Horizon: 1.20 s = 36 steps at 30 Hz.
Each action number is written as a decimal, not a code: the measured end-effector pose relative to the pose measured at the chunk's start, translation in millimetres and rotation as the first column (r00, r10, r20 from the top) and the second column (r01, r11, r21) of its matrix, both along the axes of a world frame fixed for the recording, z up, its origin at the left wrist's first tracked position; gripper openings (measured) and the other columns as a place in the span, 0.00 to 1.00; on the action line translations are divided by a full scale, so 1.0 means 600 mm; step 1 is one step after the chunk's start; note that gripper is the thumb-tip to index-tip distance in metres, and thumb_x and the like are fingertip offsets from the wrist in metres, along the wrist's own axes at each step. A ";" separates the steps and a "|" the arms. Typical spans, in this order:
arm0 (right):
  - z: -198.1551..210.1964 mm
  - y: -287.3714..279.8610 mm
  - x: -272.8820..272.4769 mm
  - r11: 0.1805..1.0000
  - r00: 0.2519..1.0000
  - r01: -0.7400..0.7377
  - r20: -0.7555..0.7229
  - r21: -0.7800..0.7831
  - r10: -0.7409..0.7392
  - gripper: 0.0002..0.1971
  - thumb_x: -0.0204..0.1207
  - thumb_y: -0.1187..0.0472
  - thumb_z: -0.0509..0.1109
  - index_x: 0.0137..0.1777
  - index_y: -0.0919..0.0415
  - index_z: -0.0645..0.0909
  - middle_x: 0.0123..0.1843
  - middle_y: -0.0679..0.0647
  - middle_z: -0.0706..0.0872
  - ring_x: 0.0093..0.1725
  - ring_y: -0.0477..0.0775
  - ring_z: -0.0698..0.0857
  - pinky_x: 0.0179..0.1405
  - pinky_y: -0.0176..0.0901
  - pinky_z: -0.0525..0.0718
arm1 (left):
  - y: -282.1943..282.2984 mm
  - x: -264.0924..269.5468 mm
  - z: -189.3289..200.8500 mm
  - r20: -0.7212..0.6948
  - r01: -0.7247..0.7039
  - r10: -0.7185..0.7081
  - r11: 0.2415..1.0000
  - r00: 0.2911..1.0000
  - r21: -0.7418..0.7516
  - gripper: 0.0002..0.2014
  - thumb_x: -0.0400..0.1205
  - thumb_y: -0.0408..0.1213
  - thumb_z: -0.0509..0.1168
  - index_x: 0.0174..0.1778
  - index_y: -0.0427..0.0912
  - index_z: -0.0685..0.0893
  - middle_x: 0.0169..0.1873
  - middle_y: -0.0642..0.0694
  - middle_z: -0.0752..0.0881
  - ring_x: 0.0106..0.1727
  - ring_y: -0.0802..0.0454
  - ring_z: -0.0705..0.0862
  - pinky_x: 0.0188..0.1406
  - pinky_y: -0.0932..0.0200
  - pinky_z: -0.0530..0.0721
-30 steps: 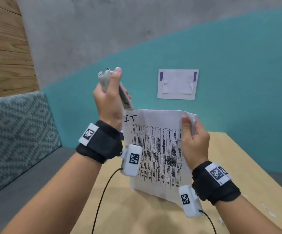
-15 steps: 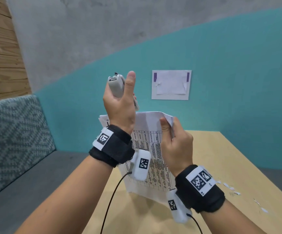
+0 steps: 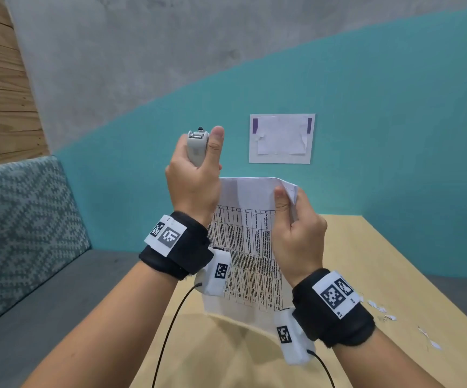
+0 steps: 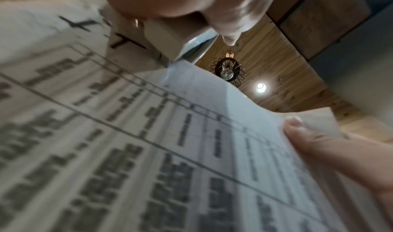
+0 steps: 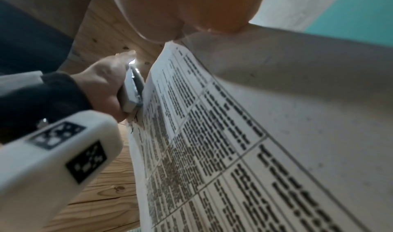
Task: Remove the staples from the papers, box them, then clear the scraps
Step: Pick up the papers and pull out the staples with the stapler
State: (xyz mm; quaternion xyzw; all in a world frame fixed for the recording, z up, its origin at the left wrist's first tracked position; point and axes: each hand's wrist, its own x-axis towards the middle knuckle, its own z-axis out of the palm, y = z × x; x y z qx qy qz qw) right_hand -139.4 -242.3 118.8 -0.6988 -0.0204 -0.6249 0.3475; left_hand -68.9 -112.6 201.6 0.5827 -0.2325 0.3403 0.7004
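Note:
I hold a printed paper (image 3: 247,247) with a table of text upright above the table. My right hand (image 3: 293,228) pinches its top right corner, thumb on the front, and that corner is folded over. My left hand (image 3: 195,180) grips a grey staple remover (image 3: 197,144), thumb along its side, its upper end sticking up above the fist. In the left wrist view the staple remover (image 4: 168,40) points down at the paper's (image 4: 149,151) top edge. In the right wrist view the staple remover (image 5: 132,92) sits by the paper's (image 5: 255,134) far corner. No staple is visible.
A light wooden table (image 3: 380,261) lies below the hands. Several small white paper scraps (image 3: 383,312) are scattered on its right side. A taped sheet (image 3: 282,138) hangs on the teal wall. A patterned bench (image 3: 16,233) stands at the left.
The paper has tilted and its top right corner is now folded over under my right thumb. My left hand has stayed raised, gripping the staple remover beside the top left corner.

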 end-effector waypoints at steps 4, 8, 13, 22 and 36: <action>0.005 -0.011 -0.007 0.995 0.996 -0.087 -0.006 0.048 0.087 0.16 0.87 0.52 0.63 0.47 0.64 0.82 0.24 0.50 0.75 0.22 0.51 0.69 0.20 0.49 0.74 | 0.021 0.011 -0.002 -0.027 -0.065 0.066 0.997 0.997 0.051 0.26 0.80 0.68 0.63 0.31 0.49 0.72 0.22 0.45 0.80 0.23 0.49 0.83 0.38 0.41 0.88; 0.006 -0.016 -0.008 0.983 0.988 -0.152 -0.027 0.103 0.155 0.18 0.87 0.51 0.64 0.50 0.68 0.83 0.34 0.66 0.85 0.32 0.67 0.81 0.30 0.58 0.83 | 0.027 0.019 0.009 -0.129 0.044 -0.063 0.989 0.990 -0.140 0.27 0.80 0.68 0.59 0.30 0.47 0.69 0.25 0.34 0.77 0.22 0.44 0.81 0.30 0.43 0.86; 0.007 -0.008 -0.014 0.977 0.982 -0.184 -0.034 0.106 0.188 0.19 0.87 0.52 0.64 0.49 0.70 0.83 0.32 0.70 0.81 0.30 0.68 0.76 0.27 0.58 0.78 | 0.028 0.025 0.015 -0.200 0.094 -0.153 0.956 0.968 -0.277 0.29 0.83 0.68 0.54 0.33 0.43 0.70 0.26 0.32 0.77 0.22 0.42 0.79 0.24 0.46 0.83; 0.012 -0.008 -0.014 0.965 0.979 -0.197 -0.021 0.171 0.204 0.11 0.87 0.54 0.65 0.55 0.58 0.87 0.34 0.60 0.85 0.31 0.51 0.80 0.33 0.49 0.84 | 0.036 0.036 0.010 -0.231 0.048 -0.137 0.934 0.963 -0.355 0.29 0.88 0.63 0.48 0.28 0.46 0.66 0.16 0.48 0.73 0.19 0.43 0.79 0.24 0.51 0.81; 0.010 0.000 -0.017 0.954 0.973 -0.222 -0.014 0.203 0.229 0.12 0.87 0.55 0.65 0.52 0.61 0.86 0.32 0.48 0.83 0.29 0.41 0.77 0.30 0.35 0.79 | 0.028 0.051 0.000 -0.260 0.072 -0.188 0.914 0.947 -0.400 0.29 0.85 0.64 0.51 0.24 0.48 0.68 0.20 0.50 0.73 0.25 0.42 0.79 0.29 0.47 0.82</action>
